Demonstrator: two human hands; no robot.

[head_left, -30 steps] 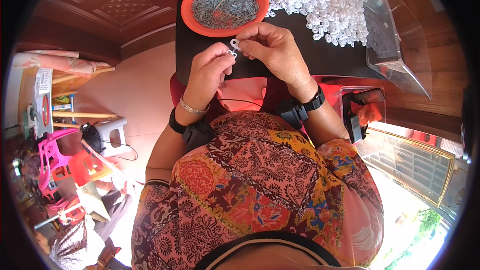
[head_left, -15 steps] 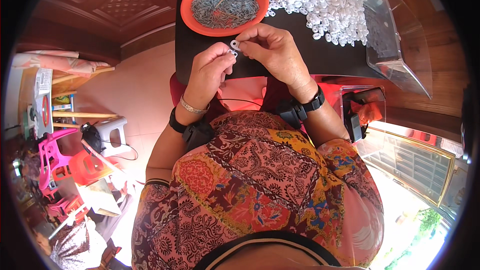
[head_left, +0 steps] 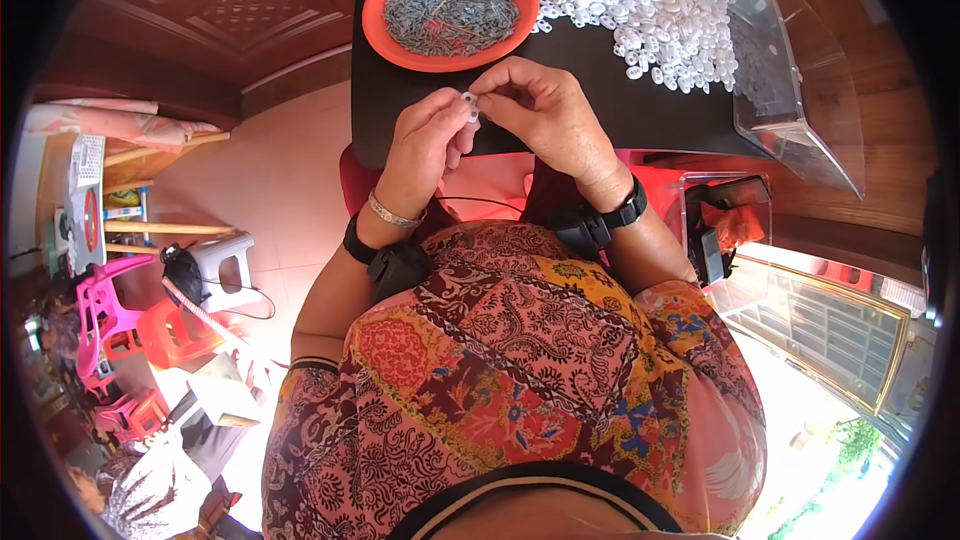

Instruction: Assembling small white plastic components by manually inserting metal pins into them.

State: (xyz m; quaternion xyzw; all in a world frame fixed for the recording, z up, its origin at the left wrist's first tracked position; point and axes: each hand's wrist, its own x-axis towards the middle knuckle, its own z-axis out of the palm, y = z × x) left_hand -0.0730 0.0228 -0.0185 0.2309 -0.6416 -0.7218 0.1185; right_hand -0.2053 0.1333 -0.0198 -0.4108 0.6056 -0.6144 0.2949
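Observation:
Just in front of the orange plate, both my hands meet over a small white plastic piece with holes (head_left: 471, 106). My left hand (head_left: 425, 140) is closed, pinching that piece between thumb and fingers. From the right, my right hand (head_left: 540, 115) has its thumb and index finger pressed together at the upper edge of the white piece. Whatever lies between those right fingertips is too small and covered to make out. Small grey screw-like metal pieces (head_left: 450, 5) fill the orange plate (head_left: 374, 25). A large heap of similar white pieces (head_left: 640, 0) spreads at the far right.
The dark table (head_left: 385, 105) lies under the plate and heap. A clear plastic bin (head_left: 790, 70) leans along its right edge. Lower right stands a clear box (head_left: 735, 225) with dark items. Pink, red and grey stools (head_left: 225, 265) stand left, near another person's patterned clothing (head_left: 160, 490).
My fingertips have drawn together: the white piece held apart in my right hand now meets what my left hand holds. At lower left, the other person has shifted.

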